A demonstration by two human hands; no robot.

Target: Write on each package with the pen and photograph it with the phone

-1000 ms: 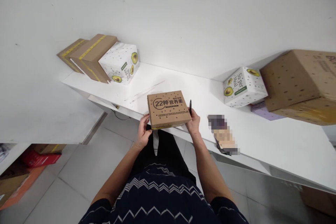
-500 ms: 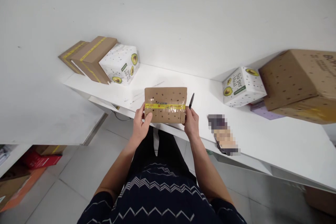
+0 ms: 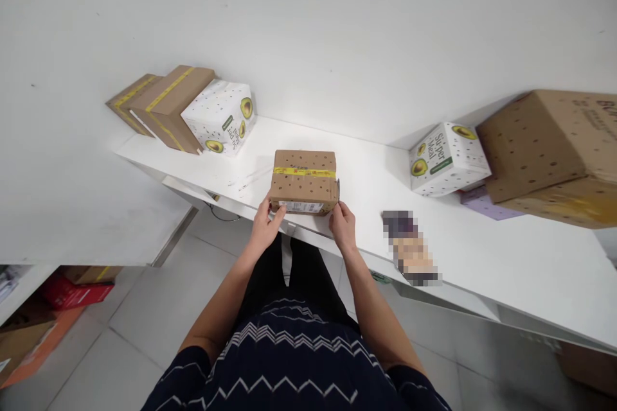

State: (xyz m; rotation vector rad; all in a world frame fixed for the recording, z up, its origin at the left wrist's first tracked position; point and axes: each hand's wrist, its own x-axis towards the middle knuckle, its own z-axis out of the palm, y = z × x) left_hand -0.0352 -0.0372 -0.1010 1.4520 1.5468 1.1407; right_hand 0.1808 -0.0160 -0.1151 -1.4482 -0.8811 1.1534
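A brown cardboard box [image 3: 303, 160] with small printed marks and yellow tape across its top sits at the front of the white table. A white printed label [image 3: 304, 207] shows on its near side. My left hand [image 3: 264, 226] grips the near left corner, thumb on the front face and fingers round the side. At the near right corner, my right hand [image 3: 342, 226] is closed with a slim dark pen-like tool [image 3: 338, 189] standing up from it, close against the box's right side. Its fingertips are partly hidden, and whether they also press the box I cannot tell.
Left on the table [image 3: 380, 167] stand brown taped boxes [image 3: 171, 103] and a white avocado-print box [image 3: 219, 115]. To the right are another avocado-print box [image 3: 448, 157], a large brown carton [image 3: 544, 148] and a flat purple box [image 3: 486, 202]. A blurred-out phone-shaped item [image 3: 412, 247] lies near the front edge.
The box has tilted back and moved slightly away from me, so its labelled near side now shows. My right hand has shifted left and lower, bringing the dark tool against the box's side.
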